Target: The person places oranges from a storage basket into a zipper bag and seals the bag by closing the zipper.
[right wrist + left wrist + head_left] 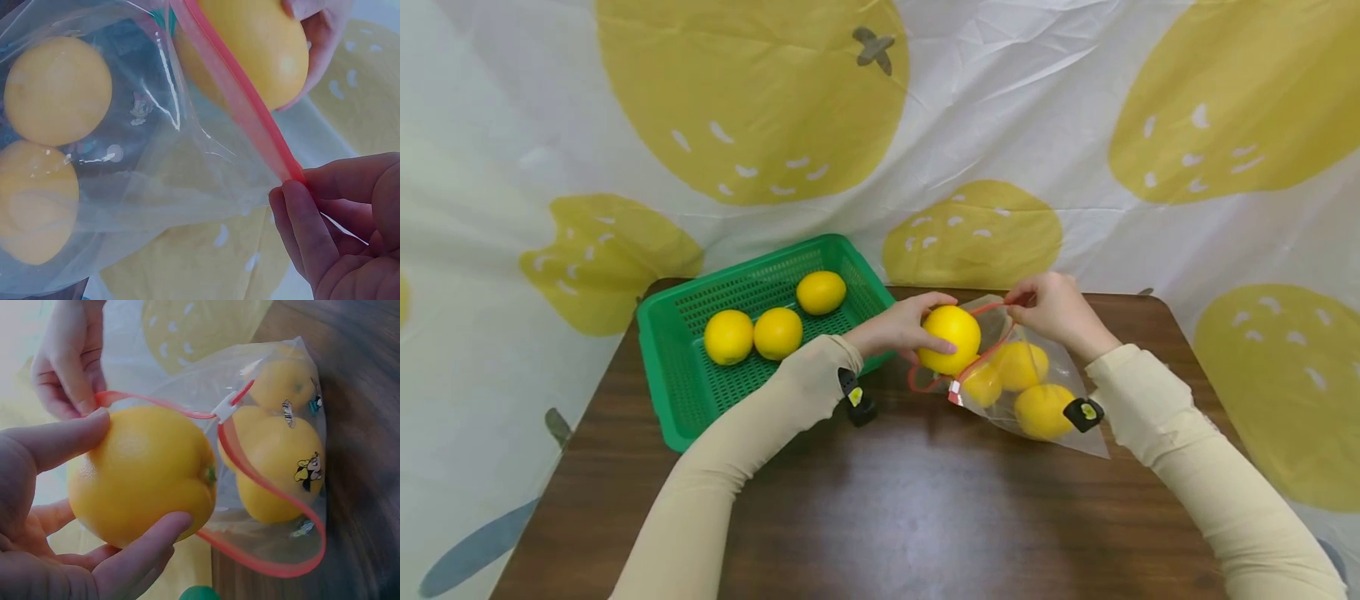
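My left hand [906,327] grips a yellow-skinned orange [952,337] at the mouth of a clear slider zip bag [1067,367]. In the left wrist view, thumb and fingers curl round that orange [144,475], whose small green stem end faces the bag. The bag's red zip edge [269,487] gapes, with a white slider [225,407] on it. My right hand [1051,308] pinches the far end of this edge; the right wrist view shows thumb and fingertips on the red strip [240,94]. Several oranges [1043,412] lie inside the bag, seen through the plastic.
A green plastic basket [658,367] stands left of the bag, holding 3 more oranges [778,333]. Both are on a dark brown wooden table [880,517]. Behind hangs a white cloth [1000,100] printed with yellow fruit, close to the table's back edge.
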Demonstrator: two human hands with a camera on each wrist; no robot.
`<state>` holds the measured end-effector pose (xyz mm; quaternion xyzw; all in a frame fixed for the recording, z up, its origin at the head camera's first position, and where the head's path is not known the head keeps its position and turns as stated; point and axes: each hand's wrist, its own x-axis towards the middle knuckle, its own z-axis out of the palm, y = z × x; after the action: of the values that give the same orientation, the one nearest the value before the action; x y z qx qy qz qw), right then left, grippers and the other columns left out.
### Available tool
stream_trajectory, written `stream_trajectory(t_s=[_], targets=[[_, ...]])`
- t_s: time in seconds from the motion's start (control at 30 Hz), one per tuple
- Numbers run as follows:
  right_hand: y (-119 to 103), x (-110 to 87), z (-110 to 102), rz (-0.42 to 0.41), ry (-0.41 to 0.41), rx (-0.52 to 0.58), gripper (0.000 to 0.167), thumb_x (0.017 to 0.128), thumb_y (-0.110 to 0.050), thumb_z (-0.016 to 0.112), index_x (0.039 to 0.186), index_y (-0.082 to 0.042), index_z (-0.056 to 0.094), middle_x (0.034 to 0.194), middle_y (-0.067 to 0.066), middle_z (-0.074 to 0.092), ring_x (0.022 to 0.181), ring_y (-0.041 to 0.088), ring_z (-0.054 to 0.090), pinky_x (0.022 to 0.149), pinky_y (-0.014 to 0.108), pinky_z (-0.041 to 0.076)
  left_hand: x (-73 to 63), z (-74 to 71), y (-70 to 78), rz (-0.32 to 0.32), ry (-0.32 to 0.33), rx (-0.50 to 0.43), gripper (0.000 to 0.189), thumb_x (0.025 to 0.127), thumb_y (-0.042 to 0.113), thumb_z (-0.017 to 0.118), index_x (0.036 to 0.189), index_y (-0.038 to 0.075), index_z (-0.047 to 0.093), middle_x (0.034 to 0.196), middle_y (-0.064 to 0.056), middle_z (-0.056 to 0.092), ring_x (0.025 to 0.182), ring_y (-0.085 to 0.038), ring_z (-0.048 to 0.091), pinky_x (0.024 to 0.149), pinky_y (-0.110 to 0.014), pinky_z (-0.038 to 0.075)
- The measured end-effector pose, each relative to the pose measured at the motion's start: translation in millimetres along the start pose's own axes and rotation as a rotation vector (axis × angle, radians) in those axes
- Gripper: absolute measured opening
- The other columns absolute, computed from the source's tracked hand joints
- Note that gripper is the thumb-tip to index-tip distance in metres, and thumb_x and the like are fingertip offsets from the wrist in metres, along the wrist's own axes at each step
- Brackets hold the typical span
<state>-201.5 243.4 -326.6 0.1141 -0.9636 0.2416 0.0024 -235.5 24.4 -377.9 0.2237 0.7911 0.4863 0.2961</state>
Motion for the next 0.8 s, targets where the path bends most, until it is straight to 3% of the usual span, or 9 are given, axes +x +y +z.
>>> stream_trajectory(t_s=[0.27, 0.47, 0.7, 0.8], targets=[[-4.9, 2.5, 1.0, 0.011, -0.003, 0.009, 0.013, 0.08, -0.005, 0.063, 0.088, 0.004, 0.069, 0.076, 0.014, 0.066, 0.063, 0.02, 0.059, 0.061, 0.034, 0.049, 8.3, 11.3, -2.1, 0.063, 0.1, 0.101, 0.067, 0.068, 0.024, 0.08, 0.124, 0.02, 0.043, 0.117, -0.011, 0.054, 0.086, -0.024, 0.059, 0.056, -0.04, 0.054], [-6.0, 3.1, 2.6, 0.005, 0.003, 0.008, 0.014, 0.08, -0.005, 0.062, 0.088, 0.004, 0.069, 0.077, 0.015, 0.066, 0.063, 0.021, 0.059, 0.061, 0.034, 0.049, 16.6, 21.9, -3.5, 0.116, 0.119, 0.165, 0.066, 0.067, 0.022, 0.08, 0.124, 0.016, 0.048, 0.117, -0.009, 0.057, 0.094, -0.021, 0.054, 0.051, -0.03, 0.053], [-6.9, 4.0, -0.3, 0.01, 0.014, 0.021, 0.016, 0.081, -0.004, 0.059, 0.09, 0.005, 0.068, 0.082, 0.018, 0.066, 0.068, 0.024, 0.06, 0.063, 0.037, 0.05, 19.7, 25.7, 8.6, 0.071, 0.038, -0.074, 0.052, 0.079, 0.005, 0.068, 0.127, 0.012, 0.049, 0.12, -0.013, 0.056, 0.102, -0.022, 0.058, 0.068, -0.032, 0.054], [-6.3, 2.5, -5.5, 0.015, 0.023, 0.031, 0.016, 0.081, -0.005, 0.059, 0.091, 0.005, 0.068, 0.084, 0.019, 0.066, 0.07, 0.026, 0.06, 0.064, 0.038, 0.049, 17.7, 20.6, 14.9, 0.079, 0.032, -0.065, 0.043, 0.081, 0.007, 0.065, 0.122, 0.012, 0.053, 0.121, -0.012, 0.055, 0.102, -0.024, 0.058, 0.067, -0.032, 0.054]])
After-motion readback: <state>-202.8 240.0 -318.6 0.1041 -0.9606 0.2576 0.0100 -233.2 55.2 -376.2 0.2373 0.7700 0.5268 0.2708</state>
